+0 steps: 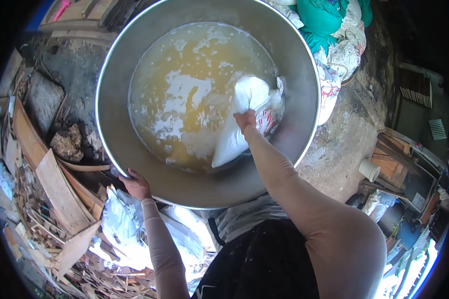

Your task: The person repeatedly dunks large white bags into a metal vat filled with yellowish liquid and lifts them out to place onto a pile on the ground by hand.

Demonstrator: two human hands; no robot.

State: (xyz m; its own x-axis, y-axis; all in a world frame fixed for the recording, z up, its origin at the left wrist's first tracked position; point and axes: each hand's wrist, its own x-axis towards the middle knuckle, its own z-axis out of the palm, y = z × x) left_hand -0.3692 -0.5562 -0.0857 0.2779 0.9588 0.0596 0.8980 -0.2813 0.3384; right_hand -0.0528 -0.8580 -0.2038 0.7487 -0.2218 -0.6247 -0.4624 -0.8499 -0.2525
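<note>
A big round metal vat [304,89] holds cloudy yellowish liquid [194,99] with patches of pale foam on it. My right hand [245,121] grips a white sack [252,92] with red print, bunching its fabric. Tilted, the sack leans by the vat's right inner wall, its lower part at the liquid. Whether anything is inside the sack cannot be made out. At the near left edge of the vat, my left hand [136,185] is closed on the rim, its fingertips partly hidden.
White and green sacks [329,30] are piled beyond the vat at the right. Scrap wood [60,194] and a rough lump [67,142] lie at the left. Clear plastic bags [124,219] sit below my left hand. A white bucket [369,170] stands among boards at the right.
</note>
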